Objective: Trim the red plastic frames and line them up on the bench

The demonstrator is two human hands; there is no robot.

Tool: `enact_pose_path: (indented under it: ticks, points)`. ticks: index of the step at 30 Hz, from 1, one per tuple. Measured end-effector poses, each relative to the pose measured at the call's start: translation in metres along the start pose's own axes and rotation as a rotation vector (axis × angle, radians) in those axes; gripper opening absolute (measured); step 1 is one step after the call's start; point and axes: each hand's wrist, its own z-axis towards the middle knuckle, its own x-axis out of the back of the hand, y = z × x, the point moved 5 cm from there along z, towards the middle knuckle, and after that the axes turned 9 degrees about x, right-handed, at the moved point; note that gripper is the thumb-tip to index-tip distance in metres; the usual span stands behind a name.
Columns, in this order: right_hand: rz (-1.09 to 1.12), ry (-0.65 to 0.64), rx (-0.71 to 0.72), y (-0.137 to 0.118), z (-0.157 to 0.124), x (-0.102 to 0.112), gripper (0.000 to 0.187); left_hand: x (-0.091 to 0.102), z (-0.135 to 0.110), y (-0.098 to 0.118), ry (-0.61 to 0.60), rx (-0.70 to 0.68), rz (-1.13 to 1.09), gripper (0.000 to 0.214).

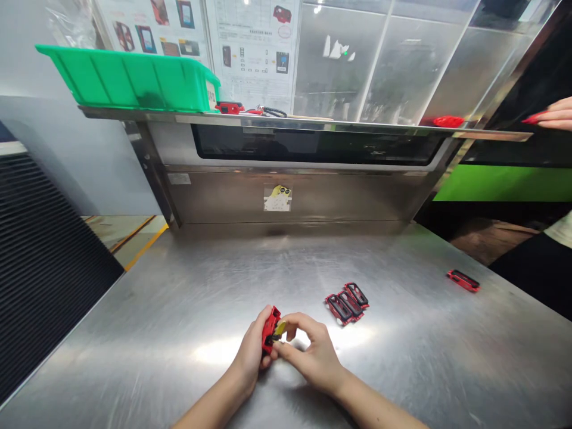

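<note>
Casing (269, 326), red with a dark inner side, is clasped between the thumb and fingers of the left hand (251, 353), immediately left of the right hand (315, 354). At its edge, a small yellow piece (280, 328) is met by the latter, held narrow; whether it is pinched cannot be told. On the metal tabletop (201, 286), three red-and-black frames (351, 304) are overlapped to the right, a similar frame (463, 280) being set well apart

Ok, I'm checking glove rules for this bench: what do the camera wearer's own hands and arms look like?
The left hand and right hand are bare, ungloved. The left forearm and right forearm show no sleeve, watch or bracelet in view.
</note>
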Motion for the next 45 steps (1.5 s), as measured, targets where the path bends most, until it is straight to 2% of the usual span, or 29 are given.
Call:
enact_pose_path:
  ticks: [30,37,45]
  points:
    - [-0.028,-0.003,0.06,-0.004,0.0009,-0.0025,0.013,0.0001,0.0025,0.0001,-0.011,-0.029,-0.025,0.049]
    - [-0.097,0.014,0.124,-0.0012,-0.0006,-0.0052,0.015,-0.0009,0.0014,0.0009,0.009,-0.017,-0.066,0.049]
    - [-0.128,0.026,0.096,-0.0004,-0.0016,-0.0084,0.014,-0.0019,0.0028,0.001,0.024,-0.011,-0.06,0.049]
